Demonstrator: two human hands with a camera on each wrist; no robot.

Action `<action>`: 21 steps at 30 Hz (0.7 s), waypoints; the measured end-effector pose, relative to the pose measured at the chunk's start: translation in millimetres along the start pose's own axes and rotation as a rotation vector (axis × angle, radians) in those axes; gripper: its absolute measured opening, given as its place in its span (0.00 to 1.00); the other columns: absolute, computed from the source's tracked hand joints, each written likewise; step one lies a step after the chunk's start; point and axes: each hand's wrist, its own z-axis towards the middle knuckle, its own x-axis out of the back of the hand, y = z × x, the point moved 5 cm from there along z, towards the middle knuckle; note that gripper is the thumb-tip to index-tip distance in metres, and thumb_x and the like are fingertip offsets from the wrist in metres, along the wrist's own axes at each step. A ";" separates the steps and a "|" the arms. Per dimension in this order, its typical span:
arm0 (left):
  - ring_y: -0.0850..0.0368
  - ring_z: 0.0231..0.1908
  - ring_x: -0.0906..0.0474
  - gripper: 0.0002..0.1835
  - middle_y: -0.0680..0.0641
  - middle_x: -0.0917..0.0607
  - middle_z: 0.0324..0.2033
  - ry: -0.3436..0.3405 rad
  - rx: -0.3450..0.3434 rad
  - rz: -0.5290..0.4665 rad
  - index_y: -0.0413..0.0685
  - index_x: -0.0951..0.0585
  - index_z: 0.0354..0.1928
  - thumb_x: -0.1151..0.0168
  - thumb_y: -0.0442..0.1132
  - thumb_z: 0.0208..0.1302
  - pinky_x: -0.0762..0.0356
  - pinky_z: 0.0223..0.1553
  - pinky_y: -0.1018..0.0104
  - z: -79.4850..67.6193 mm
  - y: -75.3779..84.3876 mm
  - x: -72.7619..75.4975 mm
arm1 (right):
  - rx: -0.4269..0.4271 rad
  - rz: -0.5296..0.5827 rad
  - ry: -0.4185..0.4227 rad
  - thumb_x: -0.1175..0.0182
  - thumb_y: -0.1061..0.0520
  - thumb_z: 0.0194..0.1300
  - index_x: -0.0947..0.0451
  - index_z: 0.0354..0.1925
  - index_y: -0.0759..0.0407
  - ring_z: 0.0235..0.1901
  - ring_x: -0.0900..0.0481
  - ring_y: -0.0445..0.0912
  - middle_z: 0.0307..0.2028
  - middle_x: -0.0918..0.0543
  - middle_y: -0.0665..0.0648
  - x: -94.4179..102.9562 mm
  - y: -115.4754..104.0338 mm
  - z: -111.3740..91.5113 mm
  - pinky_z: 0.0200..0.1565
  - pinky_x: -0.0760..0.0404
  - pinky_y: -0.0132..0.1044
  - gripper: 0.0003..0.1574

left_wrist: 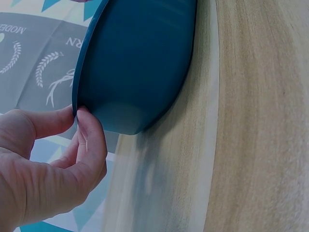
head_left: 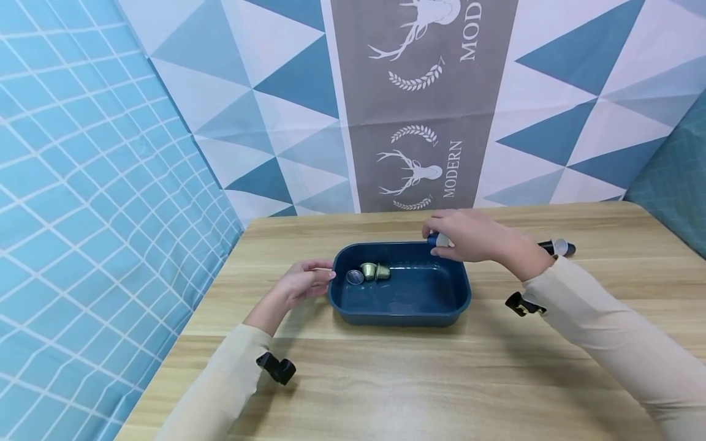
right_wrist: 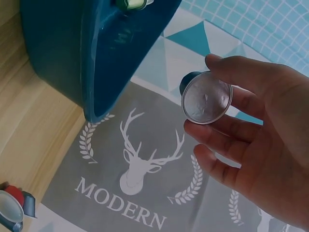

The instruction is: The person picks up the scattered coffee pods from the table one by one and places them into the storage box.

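My right hand (head_left: 469,234) pinches a blue coffee capsule (right_wrist: 206,98) between thumb and fingers, its silver foil lid facing the right wrist camera. In the head view the hand is over the far right part of the dark blue bin (head_left: 404,320). With thumb and finger, my left hand (head_left: 300,285) grips the bin's rim (left_wrist: 75,92) at its left end. Inside the bin, toward the left, lie two pale green capsules (head_left: 368,271) and another capsule with its foil lid (head_left: 355,277) turned up.
To the right of the bin, several dark capsules (head_left: 558,247) lie together on the wooden table (head_left: 353,380); a red one (right_wrist: 14,194) shows among them in the right wrist view. A patterned cloth (head_left: 287,110) hangs behind the table, and a blue checked cloth (head_left: 99,202) borders its left side.
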 end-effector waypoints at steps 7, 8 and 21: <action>0.67 0.36 0.20 0.25 0.54 0.16 0.36 -0.004 -0.009 -0.014 0.36 0.30 0.65 0.41 0.34 0.67 0.19 0.39 0.75 -0.1 -1.4 0.4 | 0.015 0.014 -0.036 0.30 0.55 0.59 0.19 0.45 0.57 0.40 0.18 0.48 0.42 0.16 0.56 -8.1 -4.9 9.3 0.46 0.16 0.44 0.15; 0.67 0.36 0.20 0.24 0.55 0.16 0.36 -0.006 -0.011 -0.018 0.35 0.30 0.64 0.41 0.33 0.68 0.19 0.39 0.76 -0.1 -1.5 0.3 | 0.020 0.019 -0.041 0.30 0.55 0.59 0.20 0.45 0.57 0.40 0.18 0.48 0.42 0.16 0.56 -9.9 -5.1 10.8 0.47 0.16 0.44 0.15; 0.67 0.35 0.20 0.24 0.56 0.16 0.34 -0.023 -0.025 -0.028 0.34 0.31 0.65 0.42 0.33 0.68 0.19 0.39 0.75 -1.2 -0.9 -0.6 | 0.006 0.097 -0.127 0.32 0.54 0.62 0.21 0.46 0.56 0.42 0.18 0.51 0.44 0.18 0.57 -26.6 -7.9 26.6 0.47 0.16 0.45 0.16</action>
